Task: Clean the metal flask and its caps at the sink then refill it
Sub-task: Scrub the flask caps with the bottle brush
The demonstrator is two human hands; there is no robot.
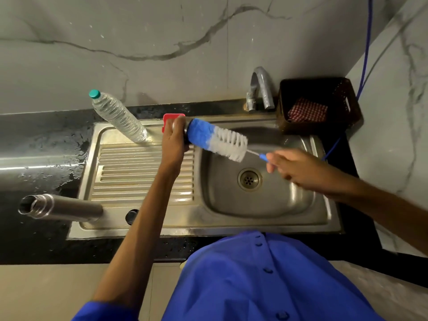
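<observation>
The sink [266, 205] sits in a wet tabletop [46, 140]; the open metal flask [62, 207] stands at its front-left corner, a dark cap [131, 216] beside it. The left hand [174, 140] has its fingers clamped on another cap, barely visible, while the right hand [296, 169] pinches the bottle brush [215, 140], bristles pushed against it. Cap scrubbing is under way; rinsing at the tap [260, 89] likely follows.

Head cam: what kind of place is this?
Most likely a home kitchen sink area: a steel sink with ribbed drainboard, a tap against a marble-look wall, and a dark stone counter.
</observation>
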